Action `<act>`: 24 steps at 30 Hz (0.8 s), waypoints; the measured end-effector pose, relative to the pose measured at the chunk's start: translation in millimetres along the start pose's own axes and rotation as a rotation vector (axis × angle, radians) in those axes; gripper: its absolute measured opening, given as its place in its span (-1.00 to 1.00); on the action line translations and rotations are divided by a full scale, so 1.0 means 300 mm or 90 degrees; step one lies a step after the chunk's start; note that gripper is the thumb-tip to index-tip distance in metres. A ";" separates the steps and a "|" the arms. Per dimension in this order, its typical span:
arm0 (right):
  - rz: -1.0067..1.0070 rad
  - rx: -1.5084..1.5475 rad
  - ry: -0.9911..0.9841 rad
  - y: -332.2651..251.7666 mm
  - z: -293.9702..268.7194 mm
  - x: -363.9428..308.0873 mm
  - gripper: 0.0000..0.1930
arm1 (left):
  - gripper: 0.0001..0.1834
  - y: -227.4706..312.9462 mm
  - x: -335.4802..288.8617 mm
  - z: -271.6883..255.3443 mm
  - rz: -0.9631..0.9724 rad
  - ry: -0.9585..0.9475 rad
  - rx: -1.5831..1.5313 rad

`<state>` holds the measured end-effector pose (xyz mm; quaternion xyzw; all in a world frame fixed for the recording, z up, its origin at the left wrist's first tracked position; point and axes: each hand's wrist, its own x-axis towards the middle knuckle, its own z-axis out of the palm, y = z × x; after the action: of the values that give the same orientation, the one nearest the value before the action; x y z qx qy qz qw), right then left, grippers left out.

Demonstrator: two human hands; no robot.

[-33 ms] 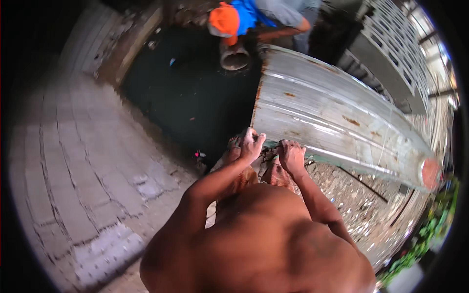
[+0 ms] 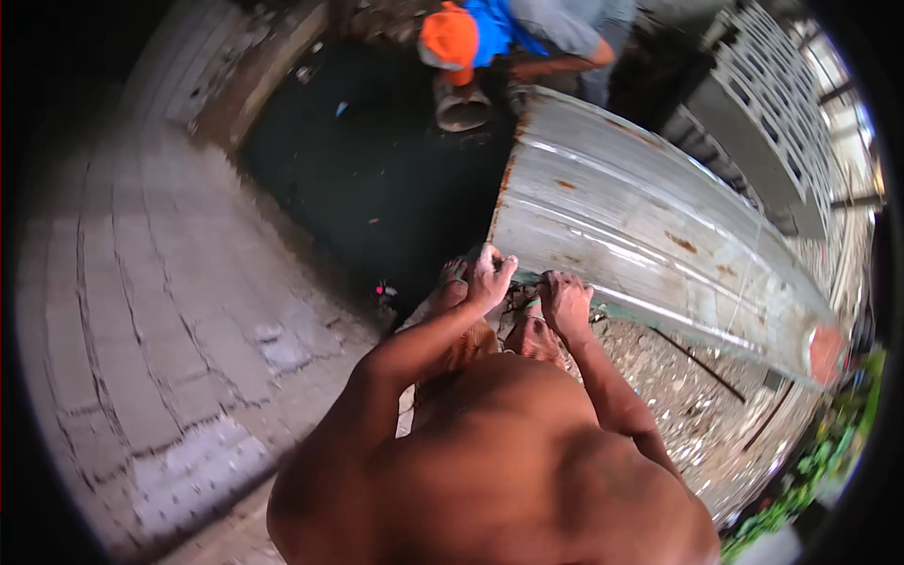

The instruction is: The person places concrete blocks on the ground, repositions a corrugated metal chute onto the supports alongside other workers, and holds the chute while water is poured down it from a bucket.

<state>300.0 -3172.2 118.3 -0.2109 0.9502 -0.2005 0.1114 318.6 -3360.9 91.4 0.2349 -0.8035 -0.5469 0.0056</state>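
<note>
A long, ribbed sheet of grey metal point(image 2: 621, 202) with rust spots lies to the right of a dark pool of water point(image 2: 367, 179). My left hand point(image 2: 487, 282) is closed on the sheet's near left corner, thumb on top. Beside it, my right hand point(image 2: 567, 299) is curled over the sheet's near edge, its fingertips partly hidden. Both of my feet are just below the hands. Across the water, a co-worker point(image 2: 556, 33) in an orange cap bends down, one arm at the sheet's far left corner. Under the cap, a round pipe mouth point(image 2: 464, 116) stands in the water.
Cracked paving point(image 2: 169, 282) borders the pool on the left. A rubble-strewn ground point(image 2: 659, 377) with a thin rod lies below the sheet. Perforated concrete blocks point(image 2: 772, 113) stand at the far right, and green plants point(image 2: 819, 471) grow at the lower right.
The sheet, pool and co-worker sit slightly farther right in the picture, as the view has shifted a little. Both my hands keep their hold on the sheet.
</note>
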 end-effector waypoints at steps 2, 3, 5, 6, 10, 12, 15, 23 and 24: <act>0.009 0.012 -0.017 0.007 0.004 0.008 -0.71 | -0.59 -0.033 0.002 0.003 0.053 0.052 0.050; -0.001 0.018 -0.038 0.008 0.008 0.016 -0.71 | -0.61 -0.043 -0.002 0.000 0.072 0.078 0.059; -0.043 0.029 -0.065 0.037 0.018 0.023 -0.72 | -0.62 -0.040 -0.006 0.009 0.070 0.106 0.060; -0.060 0.044 -0.076 0.052 0.021 0.024 -0.73 | -0.63 -0.038 -0.010 0.014 0.084 0.109 0.065; -0.149 0.053 -0.152 0.075 -0.015 0.057 -0.71 | -0.66 -0.047 -0.016 0.032 0.119 0.176 0.067; -0.165 0.043 -0.151 0.089 -0.008 0.074 -0.73 | -0.68 -0.048 -0.015 0.038 0.107 0.194 0.069; -0.192 0.084 -0.109 0.115 0.010 0.085 -0.76 | -0.69 -0.032 -0.009 0.040 0.049 0.180 0.057; -0.190 0.059 -0.086 0.071 0.003 0.050 -0.74 | -0.67 -0.050 -0.043 0.040 0.089 0.210 0.071; -0.182 0.062 -0.082 0.062 0.005 0.045 -0.74 | -0.66 -0.058 -0.046 0.042 0.089 0.221 0.077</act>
<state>281.9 -3163.1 107.3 -0.3508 0.8905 -0.2460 0.1529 333.9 -3349.7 74.5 0.2690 -0.8365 -0.4470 0.1676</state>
